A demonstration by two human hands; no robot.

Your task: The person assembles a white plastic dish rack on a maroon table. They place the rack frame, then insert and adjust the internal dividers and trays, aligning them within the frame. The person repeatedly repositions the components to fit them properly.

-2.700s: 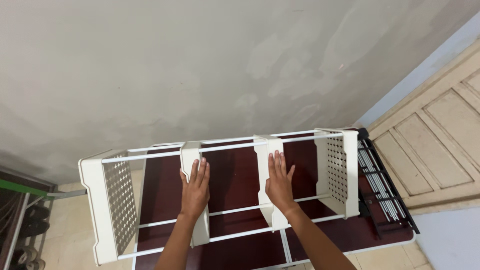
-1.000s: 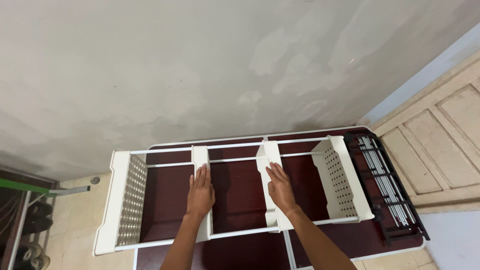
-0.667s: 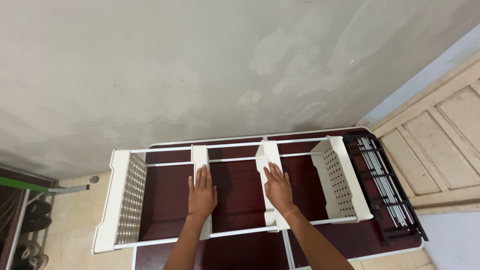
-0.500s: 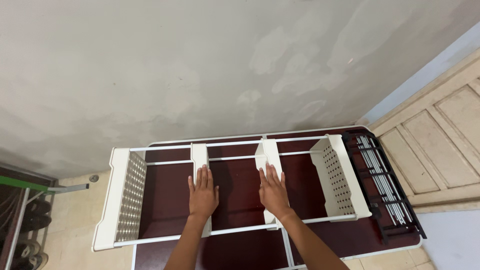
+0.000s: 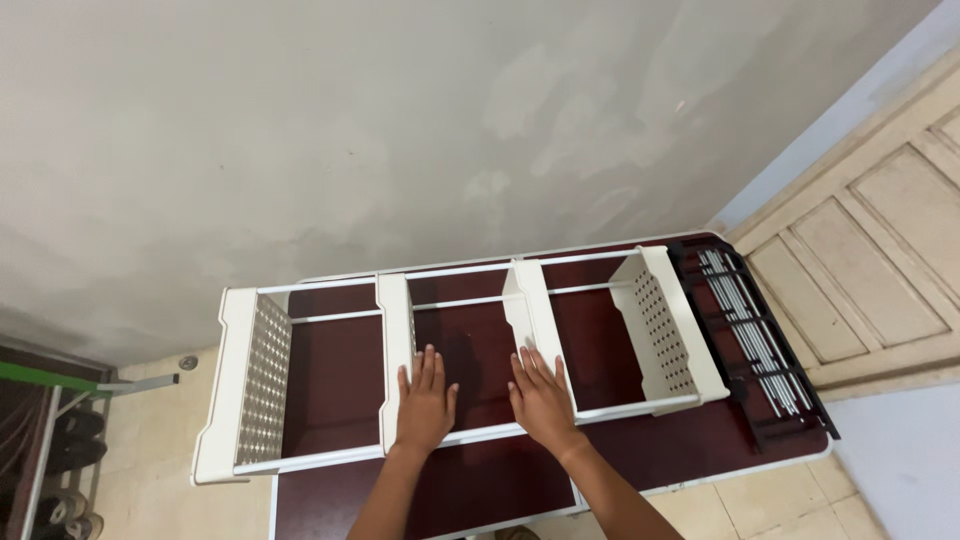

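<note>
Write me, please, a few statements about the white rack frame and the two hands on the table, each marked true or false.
1. Both hands lie flat, palms down, fingers spread. True: the left hand and the right hand hold nothing.
2. The white rack frame has two perforated end panels. True: one at each end.
3. The rack frame stands upright on the floor. False: it lies on its side on the dark red table.
4. A black wire rack lies at the table's left end. False: it lies at the right end, beside the wooden door.
5. The right hand grips the black wire rack. False: it rests by a middle divider of the white frame.
</note>
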